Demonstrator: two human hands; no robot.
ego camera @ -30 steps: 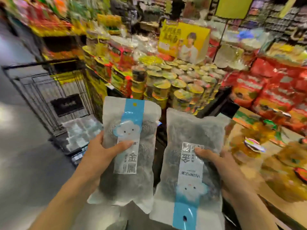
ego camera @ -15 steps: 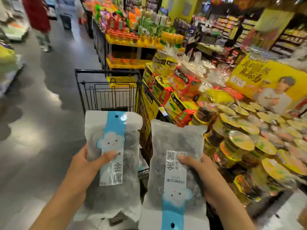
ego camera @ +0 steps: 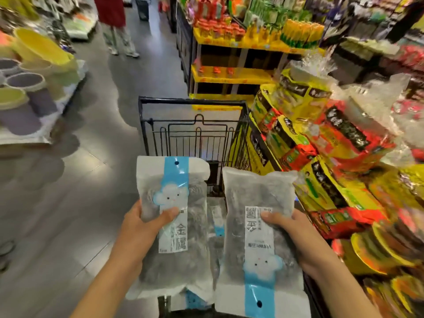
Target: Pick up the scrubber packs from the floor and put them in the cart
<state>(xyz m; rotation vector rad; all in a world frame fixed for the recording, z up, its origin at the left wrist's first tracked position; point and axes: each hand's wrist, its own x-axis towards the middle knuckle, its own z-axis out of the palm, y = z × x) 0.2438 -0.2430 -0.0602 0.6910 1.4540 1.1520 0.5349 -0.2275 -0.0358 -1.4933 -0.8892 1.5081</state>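
I hold two scrubber packs above a black wire cart (ego camera: 193, 104). My left hand (ego camera: 144, 228) grips the left scrubber pack (ego camera: 174, 267), a white bag with a blue stripe and cloud face, upright. My right hand (ego camera: 296, 235) grips the right scrubber pack (ego camera: 259, 196), the same kind, turned upside down. Both thumbs press on the labels. Between the two packs, another scrubber pack (ego camera: 216, 221) lies down inside the cart basket, mostly hidden.
A display of yellow and red snack bags (ego camera: 321, 138) and bowl noodles (ego camera: 376, 253) crowds the cart's right side. Yellow shelving (ego camera: 231, 74) stands beyond the cart. Buckets (ego camera: 27, 88) sit on a stand at left. A person (ego camera: 114, 24) stands up the grey aisle.
My view has swung left from the noodle display to face the cart head-on. Both hands have carried the packs over the cart's near end, grips unchanged.
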